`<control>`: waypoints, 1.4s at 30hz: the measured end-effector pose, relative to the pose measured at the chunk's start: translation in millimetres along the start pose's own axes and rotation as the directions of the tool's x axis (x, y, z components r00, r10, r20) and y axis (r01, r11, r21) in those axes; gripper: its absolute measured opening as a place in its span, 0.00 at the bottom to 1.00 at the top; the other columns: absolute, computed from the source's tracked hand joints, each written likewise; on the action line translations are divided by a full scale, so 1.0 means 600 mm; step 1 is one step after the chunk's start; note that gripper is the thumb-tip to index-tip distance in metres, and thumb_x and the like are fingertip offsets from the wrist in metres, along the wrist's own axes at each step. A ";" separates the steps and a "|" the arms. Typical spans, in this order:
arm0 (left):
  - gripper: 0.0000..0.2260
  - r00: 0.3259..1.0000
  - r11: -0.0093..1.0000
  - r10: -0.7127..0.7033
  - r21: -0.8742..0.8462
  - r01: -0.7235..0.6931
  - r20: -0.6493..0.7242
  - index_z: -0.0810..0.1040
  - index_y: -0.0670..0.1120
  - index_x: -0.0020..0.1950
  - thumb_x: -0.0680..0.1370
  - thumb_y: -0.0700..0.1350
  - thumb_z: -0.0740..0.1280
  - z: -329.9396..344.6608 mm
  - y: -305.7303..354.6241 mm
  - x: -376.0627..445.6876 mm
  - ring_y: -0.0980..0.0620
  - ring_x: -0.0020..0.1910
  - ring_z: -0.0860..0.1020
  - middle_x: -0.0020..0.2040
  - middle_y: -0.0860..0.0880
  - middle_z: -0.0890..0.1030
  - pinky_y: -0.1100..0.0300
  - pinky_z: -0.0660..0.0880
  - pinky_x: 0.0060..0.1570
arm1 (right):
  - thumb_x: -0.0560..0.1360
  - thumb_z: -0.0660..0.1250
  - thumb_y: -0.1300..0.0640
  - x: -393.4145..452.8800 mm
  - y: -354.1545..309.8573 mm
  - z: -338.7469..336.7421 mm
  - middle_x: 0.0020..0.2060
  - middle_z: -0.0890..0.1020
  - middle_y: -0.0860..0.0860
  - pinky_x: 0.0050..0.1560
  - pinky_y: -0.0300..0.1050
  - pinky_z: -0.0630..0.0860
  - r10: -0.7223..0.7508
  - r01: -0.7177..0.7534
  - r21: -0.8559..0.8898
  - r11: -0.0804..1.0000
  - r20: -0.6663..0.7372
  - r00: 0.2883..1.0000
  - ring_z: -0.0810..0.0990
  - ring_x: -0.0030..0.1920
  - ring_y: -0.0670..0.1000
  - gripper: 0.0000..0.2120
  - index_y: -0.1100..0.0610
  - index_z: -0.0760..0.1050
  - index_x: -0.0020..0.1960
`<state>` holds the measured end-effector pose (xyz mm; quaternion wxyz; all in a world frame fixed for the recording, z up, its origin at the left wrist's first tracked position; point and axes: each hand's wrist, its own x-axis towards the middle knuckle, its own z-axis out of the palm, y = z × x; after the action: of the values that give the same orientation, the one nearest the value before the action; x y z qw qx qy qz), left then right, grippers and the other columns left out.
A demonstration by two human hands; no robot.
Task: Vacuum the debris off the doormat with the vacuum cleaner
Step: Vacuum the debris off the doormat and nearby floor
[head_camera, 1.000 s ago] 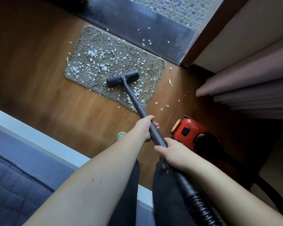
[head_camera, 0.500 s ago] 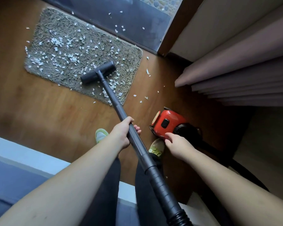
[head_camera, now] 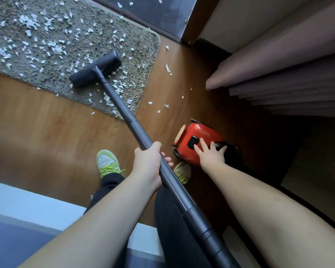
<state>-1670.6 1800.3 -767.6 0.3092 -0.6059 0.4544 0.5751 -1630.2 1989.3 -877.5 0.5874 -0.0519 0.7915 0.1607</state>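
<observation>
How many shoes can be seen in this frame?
2. One green shoe stands on the wooden floor left of the vacuum tube; the other shoe shows only partly, right of the tube, beside the red vacuum cleaner.

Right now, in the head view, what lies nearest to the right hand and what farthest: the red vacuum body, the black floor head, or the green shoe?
1. Red vacuum body: under the right hand, touched.
2. Green shoe: to its left, on the floor.
3. Floor head: far ahead, on the doormat.
</observation>
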 end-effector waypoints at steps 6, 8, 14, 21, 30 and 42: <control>0.13 1.000 0.999 -0.005 -0.048 0.006 0.031 0.68 0.45 0.62 0.79 0.42 0.65 -0.012 -0.015 0.004 0.51 0.27 0.72 0.38 0.44 0.71 0.60 0.73 0.25 | 0.81 0.60 0.55 0.044 0.014 0.043 0.79 0.38 0.47 0.70 0.66 0.59 -0.101 0.091 -0.228 0.969 -0.032 0.994 0.48 0.78 0.59 0.37 0.50 0.38 0.80; 0.13 1.000 0.998 -0.003 -0.055 0.004 0.030 0.68 0.46 0.62 0.79 0.42 0.65 -0.017 -0.016 0.005 0.51 0.26 0.72 0.38 0.45 0.71 0.60 0.72 0.24 | 0.81 0.59 0.58 0.048 0.019 0.047 0.78 0.35 0.45 0.63 0.60 0.69 -0.112 0.099 -0.243 0.965 -0.041 0.993 0.52 0.77 0.60 0.37 0.50 0.37 0.80; 0.15 0.999 0.998 -0.003 -0.069 0.006 0.045 0.68 0.46 0.63 0.78 0.42 0.65 -0.020 -0.014 0.007 0.51 0.26 0.72 0.37 0.45 0.71 0.60 0.72 0.25 | 0.78 0.54 0.70 0.057 0.027 0.034 0.78 0.36 0.47 0.51 0.47 0.76 -0.216 0.185 -0.283 0.941 -0.083 0.973 0.73 0.60 0.57 0.38 0.52 0.38 0.80; 0.17 0.999 0.997 -0.010 -0.077 0.013 0.042 0.68 0.48 0.65 0.78 0.43 0.66 -0.015 -0.016 0.011 0.50 0.29 0.74 0.39 0.44 0.72 0.59 0.73 0.27 | 0.77 0.53 0.74 0.071 0.029 0.035 0.78 0.36 0.47 0.47 0.48 0.75 -0.236 0.208 -0.311 0.927 -0.053 0.970 0.77 0.56 0.57 0.39 0.53 0.39 0.80; 0.18 0.999 0.998 -0.002 -0.055 0.005 0.045 0.67 0.48 0.67 0.78 0.43 0.66 -0.017 -0.022 0.018 0.50 0.29 0.74 0.39 0.44 0.72 0.59 0.73 0.27 | 0.76 0.55 0.73 0.078 0.024 0.028 0.78 0.36 0.46 0.45 0.48 0.73 -0.215 0.197 -0.293 0.935 -0.027 0.976 0.76 0.60 0.57 0.41 0.52 0.39 0.80; 0.14 0.990 0.986 -0.117 0.124 0.107 0.075 0.74 0.42 0.53 0.76 0.51 0.68 -0.043 0.032 0.009 0.46 0.31 0.82 0.40 0.43 0.79 0.52 0.81 0.35 | 0.81 0.57 0.49 -0.010 -0.030 -0.050 0.71 0.69 0.56 0.64 0.53 0.68 -0.095 0.126 0.215 0.969 -0.148 0.984 0.71 0.66 0.59 0.22 0.55 0.65 0.73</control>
<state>-1677.8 1768.5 -765.9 0.3953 -0.5866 0.4404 0.5529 -1651.1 1962.3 -867.2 0.5420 -0.0406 0.8387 0.0338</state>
